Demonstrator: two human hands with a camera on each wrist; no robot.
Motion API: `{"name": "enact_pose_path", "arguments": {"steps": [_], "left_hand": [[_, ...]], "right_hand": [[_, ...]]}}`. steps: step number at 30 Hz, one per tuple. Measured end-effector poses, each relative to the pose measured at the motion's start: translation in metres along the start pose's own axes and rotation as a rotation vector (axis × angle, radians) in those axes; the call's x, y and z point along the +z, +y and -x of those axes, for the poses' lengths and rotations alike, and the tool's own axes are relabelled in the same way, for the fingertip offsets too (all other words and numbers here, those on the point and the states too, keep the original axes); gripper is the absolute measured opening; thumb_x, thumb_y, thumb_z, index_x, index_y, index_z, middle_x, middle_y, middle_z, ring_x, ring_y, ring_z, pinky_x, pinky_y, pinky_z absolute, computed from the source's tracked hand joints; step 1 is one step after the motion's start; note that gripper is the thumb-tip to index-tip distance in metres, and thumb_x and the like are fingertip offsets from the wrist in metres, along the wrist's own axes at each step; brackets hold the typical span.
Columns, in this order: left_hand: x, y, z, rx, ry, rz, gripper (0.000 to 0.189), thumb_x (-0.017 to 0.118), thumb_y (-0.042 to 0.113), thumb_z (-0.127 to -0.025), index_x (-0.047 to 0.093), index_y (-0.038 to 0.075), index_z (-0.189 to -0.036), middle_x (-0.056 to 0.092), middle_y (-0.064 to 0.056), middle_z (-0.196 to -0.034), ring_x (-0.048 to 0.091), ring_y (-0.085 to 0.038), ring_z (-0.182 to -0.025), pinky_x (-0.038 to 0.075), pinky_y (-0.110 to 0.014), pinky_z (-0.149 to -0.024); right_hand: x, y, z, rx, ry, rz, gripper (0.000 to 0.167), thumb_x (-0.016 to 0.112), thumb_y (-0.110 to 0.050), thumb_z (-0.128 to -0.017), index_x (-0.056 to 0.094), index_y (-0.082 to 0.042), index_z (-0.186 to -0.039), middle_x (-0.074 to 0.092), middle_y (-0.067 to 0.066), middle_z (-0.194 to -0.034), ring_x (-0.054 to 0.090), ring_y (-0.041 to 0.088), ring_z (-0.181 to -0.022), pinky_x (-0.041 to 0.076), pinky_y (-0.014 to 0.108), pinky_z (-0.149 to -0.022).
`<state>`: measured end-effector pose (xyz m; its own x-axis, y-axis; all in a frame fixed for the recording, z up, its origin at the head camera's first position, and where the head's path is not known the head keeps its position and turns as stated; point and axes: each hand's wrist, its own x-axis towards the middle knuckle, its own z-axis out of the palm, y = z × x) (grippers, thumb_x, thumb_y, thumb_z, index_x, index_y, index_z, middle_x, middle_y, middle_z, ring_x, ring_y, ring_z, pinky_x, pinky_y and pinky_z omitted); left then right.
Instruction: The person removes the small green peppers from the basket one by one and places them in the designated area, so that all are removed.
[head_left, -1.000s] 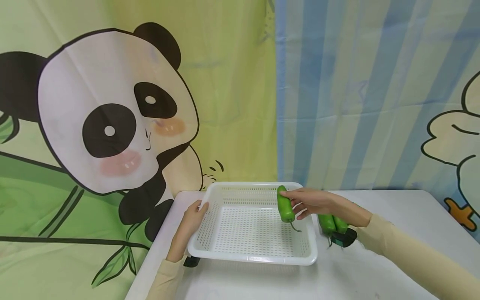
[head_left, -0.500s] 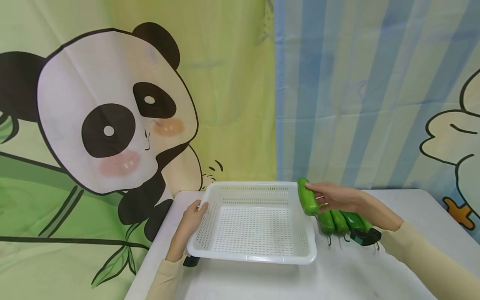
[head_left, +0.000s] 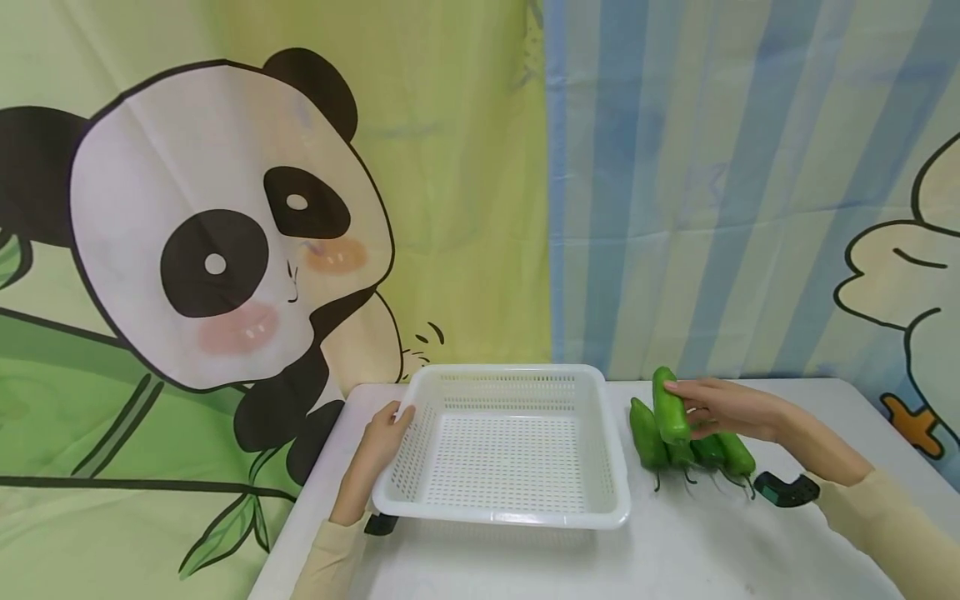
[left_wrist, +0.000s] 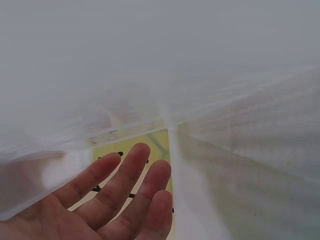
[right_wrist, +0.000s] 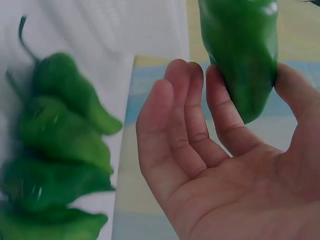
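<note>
My right hand (head_left: 723, 407) pinches a green pepper (head_left: 670, 407) between thumb and index finger, above several other green peppers (head_left: 647, 433) lying in a row. In the right wrist view the held pepper (right_wrist: 242, 55) points its blunt end down toward the palm, and the other fingers are apart from it. A white perforated plastic basket (head_left: 501, 518) stands left of the row. At its left side my left hand (head_left: 384, 437) holds the rim, thumb over the edge. The left wrist view has the fingers (left_wrist: 132, 175) outside the basket's translucent wall (left_wrist: 250, 130).
The white table (head_left: 705, 550) carries the basket and the peppers. Behind it hang a panda-print curtain (head_left: 465, 208) and a blue striped curtain (head_left: 675, 208). A black wrist device (head_left: 786, 490) sits at the right wrist.
My right hand has carried its pepper from over the basket's right part, across the rim, to above the pepper row, uncovering more of the row. The left hand and basket stay put.
</note>
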<state>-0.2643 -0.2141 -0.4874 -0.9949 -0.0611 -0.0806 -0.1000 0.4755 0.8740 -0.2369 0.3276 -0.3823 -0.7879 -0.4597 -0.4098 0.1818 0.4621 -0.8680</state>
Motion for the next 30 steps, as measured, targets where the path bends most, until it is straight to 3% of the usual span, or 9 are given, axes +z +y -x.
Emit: {"name": "enact_pose_path", "arguments": {"steps": [6, 8, 17, 20, 23, 27, 30], "left_hand": [[0.000, -0.001, -0.001, -0.002, 0.006, -0.004, 0.043, 0.048, 0.042, -0.106, 0.054, 0.012, -0.135, 0.069, -0.015, -0.098, 0.068, -0.018, -0.066, 0.056, -0.032, -0.054], [0.000, -0.002, -0.001, -0.003, 0.006, -0.005, 0.043, 0.048, 0.042, -0.106, 0.054, 0.012, -0.134, 0.069, -0.014, -0.097, 0.068, -0.018, -0.066, 0.056, -0.032, -0.054], [0.000, -0.001, 0.000, 0.003, 0.004, -0.004, 0.043, 0.048, 0.042, -0.106, 0.054, 0.011, -0.135, 0.069, -0.015, -0.097, 0.068, -0.019, -0.065, 0.056, -0.032, -0.054], [-0.001, -0.001, 0.000, 0.005, 0.004, -0.003, 0.043, 0.048, 0.042, -0.106, 0.054, 0.011, -0.135, 0.069, -0.015, -0.097, 0.069, -0.019, -0.066, 0.057, -0.032, -0.054], [-0.001, -0.001, 0.000, 0.006, 0.000, -0.001, 0.044, 0.047, 0.042, -0.106, 0.053, 0.011, -0.136, 0.069, -0.015, -0.098, 0.069, -0.018, -0.066, 0.057, -0.032, -0.054], [0.000, -0.001, 0.000, 0.002, -0.003, 0.001, 0.044, 0.047, 0.042, -0.106, 0.053, 0.011, -0.136, 0.069, -0.015, -0.097, 0.069, -0.018, -0.066, 0.057, -0.032, -0.054], [0.000, -0.001, 0.001, 0.004, -0.002, 0.002, 0.043, 0.048, 0.042, -0.106, 0.054, 0.011, -0.136, 0.069, -0.014, -0.096, 0.069, -0.018, -0.065, 0.057, -0.032, -0.054]], "right_hand": [[-0.013, 0.019, 0.015, 0.057, 0.096, 0.124, 0.067, 0.040, -0.044, -0.108, 0.032, 0.009, -0.149, 0.053, 0.029, -0.133, 0.061, 0.032, -0.119, 0.055, 0.046, -0.097], [-0.018, 0.026, 0.018, 0.083, 0.135, 0.178, 0.076, 0.042, -0.045, -0.107, 0.021, 0.012, -0.153, 0.044, 0.033, -0.145, 0.059, 0.035, -0.125, 0.056, 0.047, -0.096], [-0.049, 0.043, 0.032, 0.192, 0.246, 0.406, 0.081, 0.046, -0.054, -0.103, 0.036, 0.017, -0.141, 0.064, 0.018, -0.117, 0.067, 0.030, -0.106, 0.059, 0.048, -0.086], [-0.060, 0.048, 0.033, 0.201, 0.251, 0.466, 0.072, 0.045, -0.054, -0.103, 0.048, 0.012, -0.132, 0.066, 0.014, -0.109, 0.067, 0.029, -0.103, 0.059, 0.046, -0.082], [-0.069, 0.054, 0.034, 0.213, 0.255, 0.518, 0.057, 0.045, -0.052, -0.104, 0.059, 0.002, -0.112, 0.064, 0.008, -0.099, 0.064, 0.024, -0.094, 0.056, 0.041, -0.074], [-0.076, 0.060, 0.033, 0.255, 0.254, 0.567, 0.050, 0.048, -0.054, -0.102, 0.059, -0.005, -0.094, 0.058, 0.006, -0.089, 0.057, 0.021, -0.083, 0.048, 0.036, -0.065], [-0.077, 0.067, 0.031, 0.300, 0.244, 0.590, 0.052, 0.052, -0.057, -0.099, 0.058, -0.006, -0.092, 0.057, 0.006, -0.085, 0.056, 0.020, -0.080, 0.048, 0.035, -0.065]]}}
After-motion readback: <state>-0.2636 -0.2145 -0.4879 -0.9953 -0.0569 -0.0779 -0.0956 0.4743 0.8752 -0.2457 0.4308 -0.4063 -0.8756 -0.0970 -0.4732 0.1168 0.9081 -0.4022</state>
